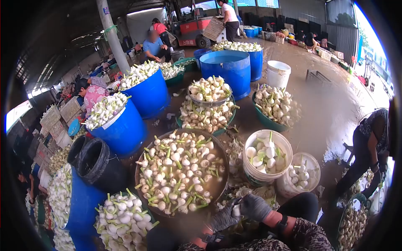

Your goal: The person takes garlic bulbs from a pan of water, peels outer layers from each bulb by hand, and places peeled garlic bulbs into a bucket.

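Both of my hands wear grey gloves and meet low in the view, over my lap. My left hand (pixel 223 217) is closed on a small pale garlic bulb (pixel 236 210), mostly covered by the fingers. Right beside it, my right hand (pixel 256 207) is curled shut; what it grips is hidden. In front stands a wide round tub (pixel 226 178) of murky water with many garlic bulbs (pixel 180 167) floating in it. A white bucket (pixel 263 178) of peeled garlic with green stems stands ahead of my right hand, with a second white bucket (pixel 314 184) of bulbs beside it.
A heap of white garlic (pixel 121 219) sits at the left. Blue barrels (pixel 119 129), a black bucket (pixel 98 161) and garlic-filled green basins (pixel 270 121) surround the tub. A co-worker (pixel 368 150) bends at the right; others work near a red forklift (pixel 194 31). Peelings (pixel 251 192) litter the floor.
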Demonstrator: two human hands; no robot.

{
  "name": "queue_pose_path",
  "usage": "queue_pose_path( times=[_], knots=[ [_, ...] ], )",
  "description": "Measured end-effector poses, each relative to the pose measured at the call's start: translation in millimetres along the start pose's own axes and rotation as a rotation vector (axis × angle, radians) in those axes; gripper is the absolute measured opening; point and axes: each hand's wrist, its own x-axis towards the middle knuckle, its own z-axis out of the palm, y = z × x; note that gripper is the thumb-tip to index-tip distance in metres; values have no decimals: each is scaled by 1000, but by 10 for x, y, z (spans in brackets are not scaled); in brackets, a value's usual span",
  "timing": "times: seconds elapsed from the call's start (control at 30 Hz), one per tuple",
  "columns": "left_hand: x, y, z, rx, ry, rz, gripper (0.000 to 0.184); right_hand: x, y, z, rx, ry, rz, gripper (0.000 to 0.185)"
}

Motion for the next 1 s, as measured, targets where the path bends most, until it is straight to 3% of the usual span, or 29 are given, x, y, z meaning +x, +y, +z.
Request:
queue_pose_path(
  times=[0.03,0.13,0.23,0.3,0.33,0.37,0.4,0.43,0.5,0.57,0.67,0.77,1.0],
  knots=[
    [-15,-23,33,16,-5,-28,60,39,-31,-22,192,-43,179,21],
    [28,196,12,-87,8,-49,63,71,46,-23,452,-61,215,19],
    [74,184,-125,-69,47,17,67,74,-180,-196,785,-178,304,39],
    [53,-25,-74,29,165,85,70,-14,-9,8,556,-122,18,34],
    [46,-12,-96,48,170,110,68,-53,-39,17,562,-121,35,34],
    [45,25,-70,47,162,105,68,-59,-99,-7,341,-97,49,30],
    [44,80,-50,-95,139,-101,64,-52,-130,-11,120,-72,59,26],
    [42,114,-34,-234,113,-309,60,-51,-104,23,126,-68,67,26],
    [67,-21,23,-192,111,-370,50,-61,-11,91,73,60,-2,23],
    [128,47,45,66,115,-250,43,-73,46,99,150,55,56,22],
    [164,31,62,89,125,-209,45,-15,209,218,602,-118,388,27],
    [178,-69,26,42,103,-140,50,17,210,51,413,-206,341,28],
    [173,-40,-3,-214,17,-136,59,9,168,-119,498,-143,360,28]
  ],
)
